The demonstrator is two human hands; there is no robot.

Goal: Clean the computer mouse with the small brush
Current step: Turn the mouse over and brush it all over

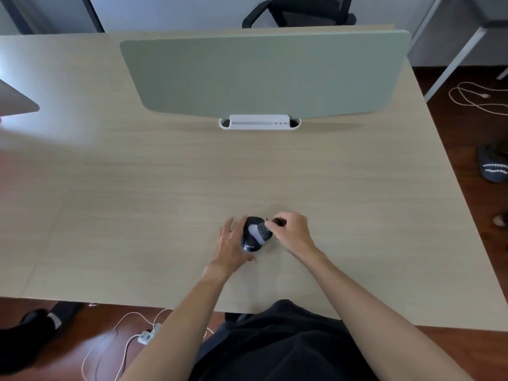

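A black computer mouse (250,242) with white lettering lies on the pale wooden desk (165,193), near the front middle. My left hand (232,243) rests against its left side with the fingers spread. My right hand (292,232) sits just right of the mouse, pinching the dark handle of a small brush (261,231). The brush's grey bristles lie across the top of the mouse.
A grey-green divider panel (261,75) in a white clamp (259,122) stands at the desk's far side. A black chair (299,12) is behind it. White cables and a power strip (148,335) lie on the floor below the front edge.
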